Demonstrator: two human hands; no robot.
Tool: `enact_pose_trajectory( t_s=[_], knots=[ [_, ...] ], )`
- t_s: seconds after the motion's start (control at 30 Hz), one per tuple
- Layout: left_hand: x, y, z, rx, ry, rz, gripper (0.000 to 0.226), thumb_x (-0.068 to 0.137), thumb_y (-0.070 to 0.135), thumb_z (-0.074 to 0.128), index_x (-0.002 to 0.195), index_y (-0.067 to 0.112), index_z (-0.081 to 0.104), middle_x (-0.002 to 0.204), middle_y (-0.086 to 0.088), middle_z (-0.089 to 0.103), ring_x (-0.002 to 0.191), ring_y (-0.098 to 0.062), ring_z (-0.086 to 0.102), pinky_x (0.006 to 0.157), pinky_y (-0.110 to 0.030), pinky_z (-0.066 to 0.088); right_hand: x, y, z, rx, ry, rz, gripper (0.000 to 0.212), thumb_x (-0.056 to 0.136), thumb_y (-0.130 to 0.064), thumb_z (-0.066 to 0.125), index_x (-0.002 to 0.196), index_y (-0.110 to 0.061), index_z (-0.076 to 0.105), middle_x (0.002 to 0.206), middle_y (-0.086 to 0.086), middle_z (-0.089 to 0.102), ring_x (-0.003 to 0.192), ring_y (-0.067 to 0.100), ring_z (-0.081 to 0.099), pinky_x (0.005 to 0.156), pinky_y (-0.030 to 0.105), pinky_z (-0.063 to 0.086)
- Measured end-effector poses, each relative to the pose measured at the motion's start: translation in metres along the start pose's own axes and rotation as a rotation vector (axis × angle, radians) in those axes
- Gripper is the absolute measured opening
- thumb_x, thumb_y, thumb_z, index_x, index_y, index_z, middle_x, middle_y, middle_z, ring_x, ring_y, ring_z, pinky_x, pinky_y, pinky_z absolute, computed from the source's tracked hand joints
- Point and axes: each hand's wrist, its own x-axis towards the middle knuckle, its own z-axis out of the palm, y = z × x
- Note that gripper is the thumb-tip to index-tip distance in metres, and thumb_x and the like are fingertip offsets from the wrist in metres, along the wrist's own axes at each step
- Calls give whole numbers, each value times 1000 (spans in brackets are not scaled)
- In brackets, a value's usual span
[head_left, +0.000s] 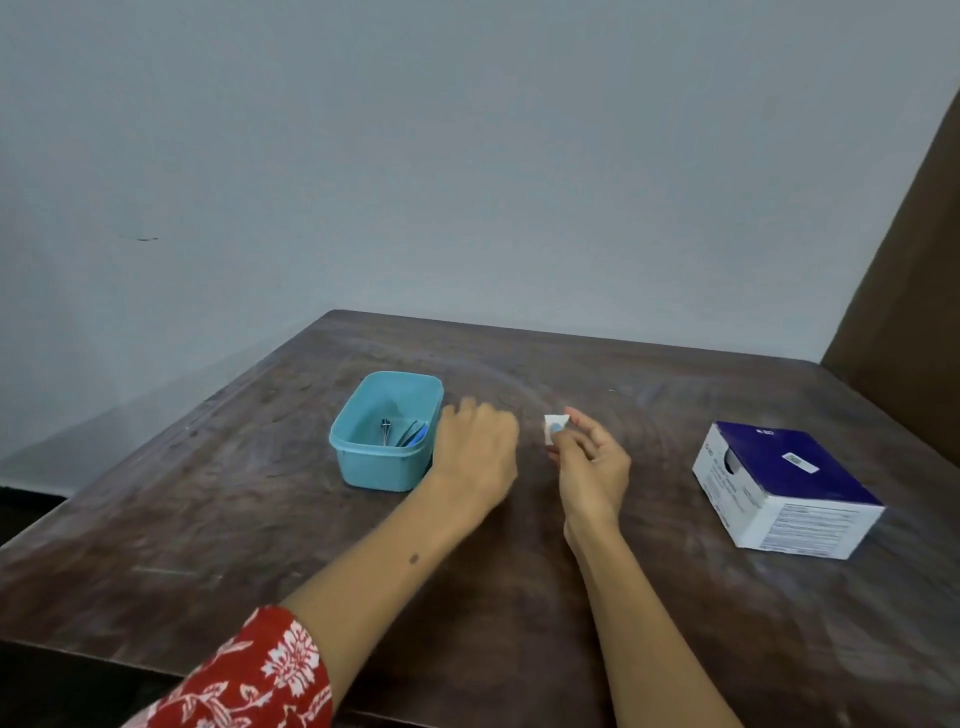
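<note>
Small white packet (555, 429) in right hand (592, 467)

The fingers of the left hand (475, 452) are blurred and mostly hidden behind its back. The white and blue packet (550, 432) pinched by the right hand (592, 467) is partly covered by fingertips. The contents of the teal tub (374, 467) are too small to be named; the print on the box (810, 525) cannot be read. The table (208, 519) and red sleeve (249, 675) are cut off at the lower edge
</note>
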Motion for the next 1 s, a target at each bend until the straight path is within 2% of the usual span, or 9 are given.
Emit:
enact_pose_trajectory(
  t_s=[0.07, 0.17, 0.33, 0.5, 0.6, 0.7, 0.77, 0.9, 1.0],
  knots=[
    [1, 2, 16, 101, -109, -6, 38, 96, 32, 43, 120, 6, 56, 128, -18, 56, 132, -37, 35, 109, -47, 25, 0, 0, 0, -15, -3, -2, 23, 82, -1, 63, 83, -24, 68, 68, -10, 70, 66, 7, 64, 71, 26, 54],
    [1, 3, 30, 181, -178, -3, 49, 99, 38, 31, 129, 5, 50, 139, -20, 46, 140, -39, 19, 116, -52, 8, 0, 2, 0, -39, 0, -29, 21, 83, -4, 64, 76, -24, 67, 68, -8, 70, 59, 5, 62, 67, 29, 55],
    [-2, 6, 38, 117, -115, -2, 50, 96, 37, 34, 131, 4, 45, 134, -19, 49, 135, -38, 27, 115, -49, 10, 0, 7, 1, -126, -28, -90, 21, 84, -6, 63, 76, -26, 66, 72, -3, 71, 67, 11, 68, 58, 26, 56],
    [-3, 8, 33, -122, -15, -50, 42, 90, 43, 49, 114, 8, 50, 117, -12, 56, 111, -28, 47, 93, -37, 36, 1, 9, 4, -185, -12, -107, 20, 84, -8, 63, 77, -27, 66, 76, -3, 71, 67, 9, 67, 67, 40, 59],
    [-6, 5, 28, -421, 22, -92, 34, 84, 31, 63, 108, 13, 48, 110, -9, 58, 104, -27, 55, 81, -34, 45, 1, 7, 4, -154, 24, -118, 30, 82, -1, 58, 89, -31, 60, 69, -4, 71, 63, 7, 67, 65, 35, 59],
    [-10, 3, 28, -582, 85, -93, 26, 81, 15, 64, 102, 16, 48, 98, -8, 63, 95, -29, 58, 77, -39, 48, 0, 5, 1, -137, 15, -132, 40, 82, 3, 51, 94, -34, 60, 65, -3, 70, 65, 6, 68, 57, 24, 57],
    [-11, 3, 31, -703, 127, -118, 24, 78, 9, 64, 97, 18, 51, 90, -5, 65, 90, -26, 59, 76, -38, 48, 0, 5, 1, -116, 22, -114, 35, 84, 4, 51, 83, -28, 65, 69, 1, 69, 66, 10, 69, 56, 27, 57],
    [-12, 2, 34, -1002, 209, -232, 32, 70, 12, 78, 82, 23, 51, 72, 5, 64, 66, -7, 59, 56, -12, 43, 1, 2, 2, 6, 37, -21, 15, 83, -1, 60, 78, -12, 69, 68, 4, 67, 54, 12, 67, 60, 35, 58],
    [-11, 2, 35, -1159, 232, -284, 38, 66, 14, 82, 75, 28, 48, 66, 7, 64, 60, -5, 60, 54, -12, 46, 1, 0, 1, 57, 58, 0, 7, 81, -7, 68, 76, -12, 71, 71, 8, 70, 56, 15, 68, 58, 31, 58]
  ],
)
